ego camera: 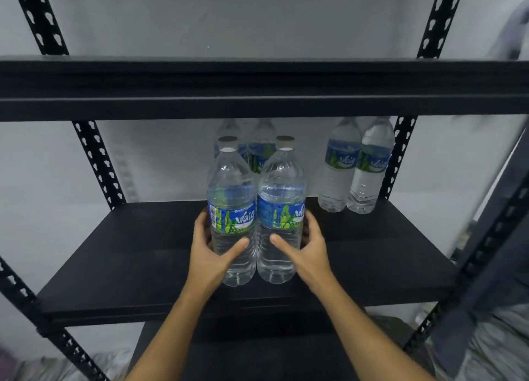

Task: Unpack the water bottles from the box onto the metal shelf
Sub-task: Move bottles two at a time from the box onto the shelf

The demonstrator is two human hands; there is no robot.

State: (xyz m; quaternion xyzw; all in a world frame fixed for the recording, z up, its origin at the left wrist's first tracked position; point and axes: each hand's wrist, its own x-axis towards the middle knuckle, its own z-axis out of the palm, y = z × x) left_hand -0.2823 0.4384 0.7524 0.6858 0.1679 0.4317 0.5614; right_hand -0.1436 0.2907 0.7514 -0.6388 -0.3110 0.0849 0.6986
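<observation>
Four bottles [355, 163] already stand on the metal shelf [128, 237]; each hand [211, 254] grips another bottle [232, 209] above it; the box is unseen.

The left hand [210, 250] and the right hand [305, 249] each grip a clear water bottle, the left bottle [232, 209] touching the right bottle [280, 209], upright over the black metal shelf [128, 254], with two bottles [259, 148] just behind and another pair [355, 166] at far right
</observation>
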